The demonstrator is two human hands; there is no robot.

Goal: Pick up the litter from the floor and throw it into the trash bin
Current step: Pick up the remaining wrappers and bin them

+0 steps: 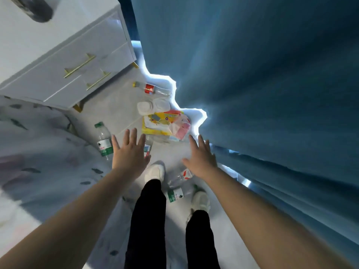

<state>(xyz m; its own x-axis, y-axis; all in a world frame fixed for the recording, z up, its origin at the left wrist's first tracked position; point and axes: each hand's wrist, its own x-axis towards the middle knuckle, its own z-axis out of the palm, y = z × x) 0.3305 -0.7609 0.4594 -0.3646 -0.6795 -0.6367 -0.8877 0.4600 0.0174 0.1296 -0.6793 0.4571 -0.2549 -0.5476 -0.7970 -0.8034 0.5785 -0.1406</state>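
Litter lies scattered on the pale floor between a bed and a curtain. A green-capped bottle (104, 141) lies by the bed. A red-labelled bottle (150, 88) lies farthest away, with white plastic lids (153, 106) near it. Yellow and pink packaging (165, 124) is piled in the middle. A clear bottle (148, 146) shows partly behind my left hand. Two more bottles (179, 186) lie between my feet. My left hand (129, 152) and my right hand (202, 158) hover above the litter with fingers spread, holding nothing. No trash bin is in view.
A white nightstand (64, 61) with gold handles stands at the upper left. A bed with a patterned cover (38, 148) runs along the left. A blue curtain (272, 84) fills the right side. My white shoes (154, 171) stand on the narrow floor strip.
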